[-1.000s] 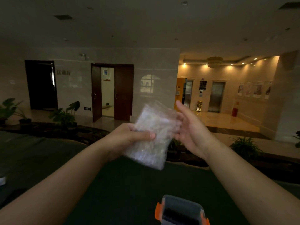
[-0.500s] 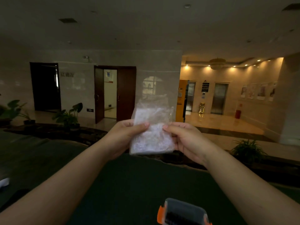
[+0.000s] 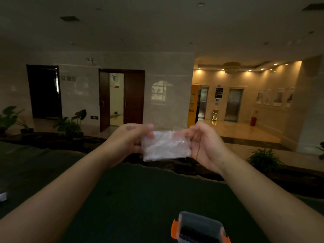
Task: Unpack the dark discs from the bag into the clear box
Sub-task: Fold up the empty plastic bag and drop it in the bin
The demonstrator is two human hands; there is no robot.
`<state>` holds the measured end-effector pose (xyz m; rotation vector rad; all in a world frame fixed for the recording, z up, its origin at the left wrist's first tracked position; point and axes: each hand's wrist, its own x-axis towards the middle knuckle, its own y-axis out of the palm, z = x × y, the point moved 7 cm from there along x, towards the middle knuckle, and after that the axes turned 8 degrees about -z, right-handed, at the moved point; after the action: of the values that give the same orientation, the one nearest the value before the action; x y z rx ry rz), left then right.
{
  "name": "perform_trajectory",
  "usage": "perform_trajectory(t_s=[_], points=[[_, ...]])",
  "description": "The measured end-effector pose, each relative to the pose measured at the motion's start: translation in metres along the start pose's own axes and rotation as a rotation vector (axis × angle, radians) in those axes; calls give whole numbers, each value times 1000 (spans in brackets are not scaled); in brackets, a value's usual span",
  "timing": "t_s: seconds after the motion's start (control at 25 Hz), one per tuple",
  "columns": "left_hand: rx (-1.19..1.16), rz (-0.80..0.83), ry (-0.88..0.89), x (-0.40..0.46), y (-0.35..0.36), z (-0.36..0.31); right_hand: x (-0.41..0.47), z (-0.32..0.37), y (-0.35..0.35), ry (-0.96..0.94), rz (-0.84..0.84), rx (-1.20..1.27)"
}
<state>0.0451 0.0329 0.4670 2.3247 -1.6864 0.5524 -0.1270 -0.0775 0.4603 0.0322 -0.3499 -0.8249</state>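
A small clear plastic bag (image 3: 165,146) is held up in front of me, lying lengthwise between both hands. My left hand (image 3: 129,139) pinches its left end and my right hand (image 3: 205,142) pinches its right end. The bag looks pale and crinkled; I cannot make out discs inside it. The clear box (image 3: 199,228) with orange latches sits on the dark green table (image 3: 122,199) at the bottom edge of the view, below my right forearm, with a dark row of things inside.
A small white object (image 3: 3,196) lies at the table's left edge. Beyond the table is a dim lobby with potted plants (image 3: 70,123), dark wooden doors (image 3: 122,99) and lift doors (image 3: 234,104).
The bag was held upright by my left hand with the right hand open beside it; the right hand closed on it, and now both hands hold it turned sideways and lower.
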Motion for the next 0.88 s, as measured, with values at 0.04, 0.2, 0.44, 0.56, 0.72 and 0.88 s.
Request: perform_trajectory(t_s=[0.04,0.2,0.44,0.56,0.72,0.88], points=[[65,6,19,1,2,1,-2,1,-1,-8,-19,-57],[126,23,51,10,19,18,-18,-4,-17,-19,-181,-223],[-47,294,34,15,103,60,-94,-33,-76,111,-338,-218],[-172,432,-35,0,165,89,-159,-43,-120,106,-524,-198],[-221,611,-105,-61,263,121,-284,-58,-165,162,-782,-241],[-20,622,-152,-137,359,144,-409,-54,-198,286,-1197,-607]])
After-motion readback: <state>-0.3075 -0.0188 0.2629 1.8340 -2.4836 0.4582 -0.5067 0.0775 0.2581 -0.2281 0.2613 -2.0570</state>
